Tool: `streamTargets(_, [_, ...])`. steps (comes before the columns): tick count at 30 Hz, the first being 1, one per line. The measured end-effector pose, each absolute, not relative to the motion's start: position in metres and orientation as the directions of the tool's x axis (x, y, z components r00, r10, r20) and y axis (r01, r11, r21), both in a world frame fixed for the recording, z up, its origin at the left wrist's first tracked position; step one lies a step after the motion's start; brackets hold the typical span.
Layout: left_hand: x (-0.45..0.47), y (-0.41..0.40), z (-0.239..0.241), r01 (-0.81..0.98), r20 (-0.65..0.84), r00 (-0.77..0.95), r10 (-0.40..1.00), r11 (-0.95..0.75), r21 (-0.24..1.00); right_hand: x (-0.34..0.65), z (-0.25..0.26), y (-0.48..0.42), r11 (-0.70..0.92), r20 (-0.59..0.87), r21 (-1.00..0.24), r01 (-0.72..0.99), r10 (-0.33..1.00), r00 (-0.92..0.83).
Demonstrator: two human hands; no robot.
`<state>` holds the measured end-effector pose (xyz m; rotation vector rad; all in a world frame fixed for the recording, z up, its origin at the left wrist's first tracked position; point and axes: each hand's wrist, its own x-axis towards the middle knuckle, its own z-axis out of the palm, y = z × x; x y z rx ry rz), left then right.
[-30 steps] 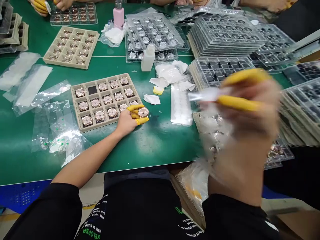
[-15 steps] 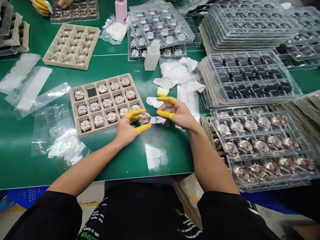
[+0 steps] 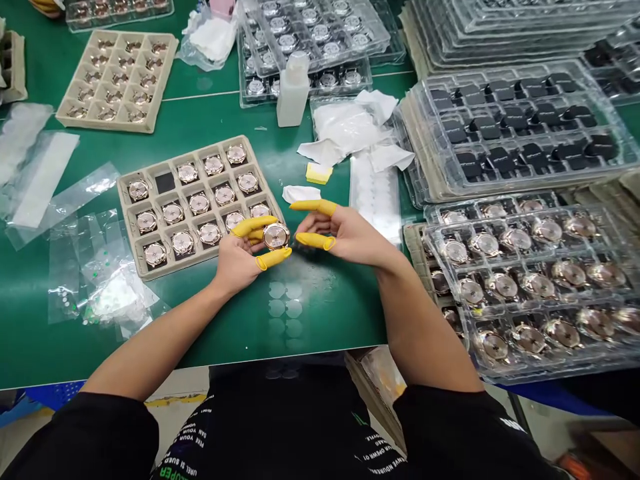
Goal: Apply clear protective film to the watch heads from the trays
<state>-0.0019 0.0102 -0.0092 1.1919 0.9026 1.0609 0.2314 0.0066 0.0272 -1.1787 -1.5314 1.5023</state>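
My left hand [image 3: 240,257], with yellow finger cots, holds a rose-gold watch case [image 3: 276,235] between thumb and fingers, just off the near right corner of a beige compartment tray [image 3: 170,265] filled with several similar cases. My right hand [image 3: 345,235] hovers just right of the case. Its cot-covered forefinger and thumb are spread apart, and I see nothing between them. A clear film strip with round stickers [image 3: 283,308] lies on the green mat below both hands.
Clear blister trays of watch cases [image 3: 525,287] fill the right side, with stacked trays holding black inserts [image 3: 510,133] behind. A white bottle [image 3: 293,90], white wipes [image 3: 350,130] and a yellow block [image 3: 319,173] sit at centre. Plastic bags [image 3: 100,287] lie left. Another beige tray [image 3: 117,80] is far left.
My right hand swung in from the right, blurred, with clear film, and now sits beside the watch case. A film strip now lies on the mat. My left hand kept hold of the case.
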Motion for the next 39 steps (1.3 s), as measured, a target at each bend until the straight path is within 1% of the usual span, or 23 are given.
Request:
streamTargets(3, [-0.002,0.011,-0.006,-0.137,-0.079,0.312,0.947,0.127,0.982,0.239,0.029,0.008,0.017,-0.043,-0.983,0.181,0.945,-0.324])
streamTargets(6, [-0.002,0.012,-0.004,-0.123,-0.108,0.325,0.94,0.156,0.98,0.244,0.03,0.009,0.081,0.008,-0.973,0.215,0.947,-0.322])
streamTargets(12, [-0.003,0.01,-0.004,-0.107,-0.1,0.339,0.935,0.144,0.984,0.24,0.03,0.008,-0.011,-0.074,-0.979,0.205,0.949,-0.305])
streamTargets(16, [-0.003,0.01,-0.005,-0.093,-0.095,0.357,0.929,0.136,0.986,0.238,0.033,0.006,0.038,-0.013,-0.983,0.178,0.961,-0.275])
streamTargets(21, [-0.005,0.012,-0.004,-0.118,-0.152,0.378,0.913,0.211,0.97,0.237,0.031,0.005,0.148,0.087,-0.97,0.195,0.953,-0.291])
streamTargets(24, [-0.004,0.013,-0.001,-0.11,-0.201,0.384,0.901,0.261,0.959,0.238,0.03,0.007,0.271,0.182,-0.93,0.247,0.926,-0.331])
streamTargets(26, [-0.004,0.014,0.002,-0.095,-0.228,0.395,0.89,0.286,0.953,0.238,0.03,0.008,0.369,0.263,-0.885,0.283,0.899,-0.349])
streamTargets(28, [-0.003,0.014,0.003,-0.085,-0.238,0.404,0.883,0.296,0.952,0.238,0.029,0.009,0.432,0.312,-0.844,0.318,0.877,-0.365])
streamTargets(34, [-0.003,0.014,0.003,-0.088,-0.226,0.402,0.887,0.283,0.955,0.241,0.025,0.009,0.531,0.384,-0.764,0.366,0.831,-0.403])
streamTargets(39, [-0.001,0.012,-0.003,-0.08,-0.2,0.372,0.906,0.247,0.966,0.25,0.024,0.008,0.588,0.343,-0.671,0.451,0.786,-0.515])
